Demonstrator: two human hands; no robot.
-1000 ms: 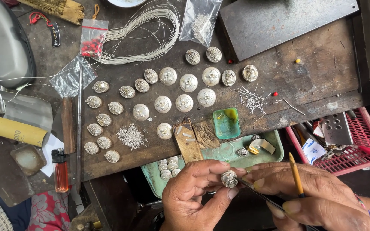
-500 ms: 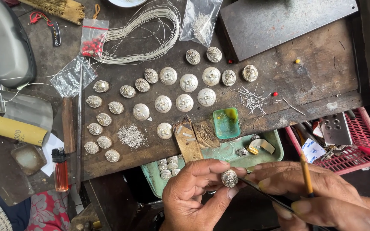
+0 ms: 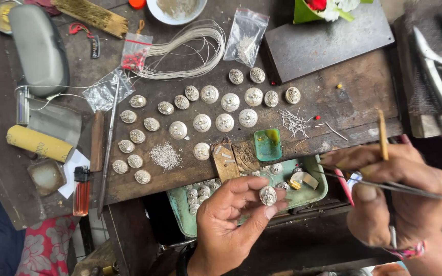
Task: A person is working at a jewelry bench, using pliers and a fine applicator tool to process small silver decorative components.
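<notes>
My left hand (image 3: 234,217) pinches a small round silver ornament (image 3: 268,195) between thumb and fingertips, over a green tray (image 3: 313,191) with more silver pieces. My right hand (image 3: 400,194) is at the right, apart from the ornament. It grips a thin dark metal tool (image 3: 415,190) that points left, and a yellow stick (image 3: 382,135) that stands up from the fingers. Several finished round silver ornaments (image 3: 202,122) lie in rows on the wooden bench (image 3: 333,110).
A small green dish (image 3: 267,144), a pile of tiny silver bits (image 3: 165,155), short wire pins (image 3: 293,121), a wire coil (image 3: 190,48), plastic bags, a red lighter (image 3: 81,190), a yellow roll (image 3: 39,143) and a dark metal plate (image 3: 328,38) lie on the bench.
My right hand has drawn back to the right and upward, away from the ornament, and the tool tip has left it. My left hand still holds the ornament.
</notes>
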